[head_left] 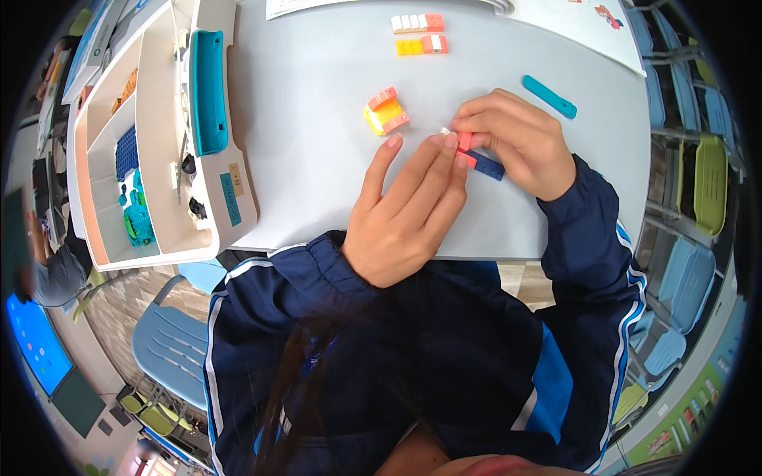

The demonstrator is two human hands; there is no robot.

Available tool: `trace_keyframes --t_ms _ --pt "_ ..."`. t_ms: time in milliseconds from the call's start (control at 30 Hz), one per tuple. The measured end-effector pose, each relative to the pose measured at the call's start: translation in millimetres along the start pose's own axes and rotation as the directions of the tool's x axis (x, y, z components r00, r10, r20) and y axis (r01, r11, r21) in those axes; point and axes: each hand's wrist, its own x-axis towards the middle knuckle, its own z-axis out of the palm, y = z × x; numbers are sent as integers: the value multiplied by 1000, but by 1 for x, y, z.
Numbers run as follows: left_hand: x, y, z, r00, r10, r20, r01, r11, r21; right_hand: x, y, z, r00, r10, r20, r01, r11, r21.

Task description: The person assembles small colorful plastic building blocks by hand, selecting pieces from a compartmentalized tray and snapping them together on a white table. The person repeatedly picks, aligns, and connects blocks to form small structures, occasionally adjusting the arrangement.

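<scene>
Near the table's front right, both hands meet over a small group of plastic building bricks. My right hand [520, 139] pinches a coral red brick [465, 141] between thumb and fingertips. Reaching in from the left, my left hand [409, 210] has its fingertips on the same bricks, partly covering them, with one finger held apart. A dark blue brick [486, 166] with a coral end sticks out below the right fingers. A bit of white brick [445, 131] shows between the fingertips. Beyond my left hand stands a yellow and coral brick piece [385, 113], touched by neither hand.
Two short brick strips, white-coral [417, 23] and yellow-coral [421, 45], lie farther back. A teal bar-shaped tool [549, 97] rests at the right. An open booklet [583, 32] covers the far edge. At left stands a white compartment box [163, 151] holding sorted bricks.
</scene>
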Motion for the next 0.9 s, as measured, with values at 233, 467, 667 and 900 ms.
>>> trace_keyframes --t_ms 233,467,667,900 --pt "4 0 7 1000 24 -11 -24 1000 9 0 -8 -6 978 186 -91 -169 971 171" --pt "-1 2 5 1000 -31 -4 30 998 -57 -3 -15 -27 996 57 62 -55 998 -32" --pt "-1 1 6 1000 -20 8 21 997 -71 -5 -9 -21 996 30 81 -26 999 -45" --pt "-2 4 2 1000 -5 14 5 1000 -20 -3 -19 -15 946 308 99 -322 925 200"
